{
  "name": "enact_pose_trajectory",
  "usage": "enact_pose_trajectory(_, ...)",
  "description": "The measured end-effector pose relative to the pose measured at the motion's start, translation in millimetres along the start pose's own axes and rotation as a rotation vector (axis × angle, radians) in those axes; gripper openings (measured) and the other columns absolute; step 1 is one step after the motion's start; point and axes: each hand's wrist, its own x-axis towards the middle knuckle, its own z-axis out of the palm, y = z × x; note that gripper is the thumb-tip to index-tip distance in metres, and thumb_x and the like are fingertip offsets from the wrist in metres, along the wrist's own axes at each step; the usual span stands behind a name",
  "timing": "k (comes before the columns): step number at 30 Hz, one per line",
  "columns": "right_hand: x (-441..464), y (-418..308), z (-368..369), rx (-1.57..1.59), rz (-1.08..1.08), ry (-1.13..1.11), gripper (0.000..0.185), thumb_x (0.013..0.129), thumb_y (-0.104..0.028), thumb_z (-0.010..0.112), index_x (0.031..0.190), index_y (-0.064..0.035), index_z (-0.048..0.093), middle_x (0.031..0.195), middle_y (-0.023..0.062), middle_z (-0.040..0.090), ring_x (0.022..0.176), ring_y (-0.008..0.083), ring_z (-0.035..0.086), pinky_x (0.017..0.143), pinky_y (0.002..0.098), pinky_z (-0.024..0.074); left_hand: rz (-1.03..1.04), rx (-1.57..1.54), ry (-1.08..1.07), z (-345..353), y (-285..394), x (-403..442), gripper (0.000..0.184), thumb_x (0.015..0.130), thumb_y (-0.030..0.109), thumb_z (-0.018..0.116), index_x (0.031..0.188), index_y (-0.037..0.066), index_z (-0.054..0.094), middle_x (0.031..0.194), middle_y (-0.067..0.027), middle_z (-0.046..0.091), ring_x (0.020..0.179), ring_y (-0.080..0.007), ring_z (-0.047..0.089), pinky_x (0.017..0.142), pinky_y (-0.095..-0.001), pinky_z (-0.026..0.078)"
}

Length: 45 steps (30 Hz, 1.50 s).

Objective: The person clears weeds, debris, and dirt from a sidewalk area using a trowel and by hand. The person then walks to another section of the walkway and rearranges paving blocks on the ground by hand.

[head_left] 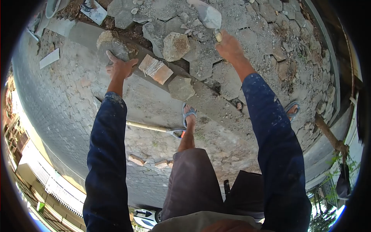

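My right hand (230,46) is closed round the pale handle (218,36) of a trowel. The trowel's grey, mortar-smeared blade (208,15) points away over the broken paving. On the other side, my left hand (120,67) has its thumb and index finger spread, touching the near part of a rough grey paver (112,47). Just right of that hand lies a reddish brick (155,69) wound with pale string. A hexagonal paver (181,88) sits beyond the brick along the concrete strip, and a rough stone chunk (176,46) lies between my hands.
Loose hexagonal pavers and rubble (266,46) spread ahead and right. A concrete curb strip (87,34) crosses diagonally. Near my sandalled foot (189,113) lies a wooden-handled tool (148,126) with a grey grip. Brick pieces (137,159) and a white slab (49,58) lie on the ground.
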Motion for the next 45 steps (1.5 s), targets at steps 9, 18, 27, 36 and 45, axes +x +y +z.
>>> enact_pose_trajectory(9,-35,-38,1,0.097,0.102,0.014,0.039,0.087,-0.029,0.060,0.117,-0.0054,0.051,0.100,0.0246,0.064,0.096,0.0416,0.063,0.082,0.0515,0.0495,-0.066,0.038,-0.140,-4,6,10,0.145,0.061,0.054,0.085,0.144,0.030,-0.031,0.143,-0.0340,0.015,0.131,-0.0463,0.027,0.104,-0.0551,0.036)
enact_pose_trajectory(18,47,-70,19,0.303,-0.144,-0.323,0.048,0.088,-0.044,0.061,0.092,0.0036,0.063,0.076,0.0214,0.065,0.070,0.0401,0.064,0.067,0.0490,0.0495,-0.038,-0.014,-0.115,6,-4,19,0.151,0.054,0.060,0.086,0.143,0.032,-0.032,0.144,-0.0357,0.011,0.133,-0.0506,0.025,0.104,-0.0585,0.035)
enact_pose_trajectory(27,3,97,-71,0.352,0.358,-0.063,0.050,0.090,-0.049,0.058,0.098,0.0000,0.066,0.081,0.0189,0.068,0.080,0.0367,0.066,0.076,0.0473,0.0510,-0.041,0.012,-0.072,12,-6,25,0.152,0.052,0.064,0.085,0.144,0.031,-0.031,0.139,-0.0392,0.017,0.130,-0.0524,0.028,0.103,-0.0597,0.034)
enact_pose_trajectory(36,-37,85,-49,-0.032,0.039,-0.200,0.053,0.092,-0.052,0.054,0.096,0.0005,0.063,0.088,0.0220,0.066,0.086,0.0387,0.065,0.076,0.0492,0.0502,-0.031,0.003,-0.123,20,-17,44,0.152,0.054,0.065,0.084,0.142,0.031,-0.034,0.142,-0.0419,0.011,0.130,-0.0542,0.027,0.102,-0.0620,0.034)
enact_pose_trajectory(45,-59,214,-124,0.367,0.416,-0.101,0.055,0.091,-0.056,0.055,0.089,-0.0015,0.062,0.058,0.0101,0.057,0.048,0.0237,0.058,0.044,0.0413,0.0457,-0.047,0.025,-0.104,15,-11,29,0.152,0.054,0.066,0.083,0.141,0.031,-0.037,0.143,-0.0422,0.010,0.131,-0.0536,0.028,0.101,-0.0618,0.035)
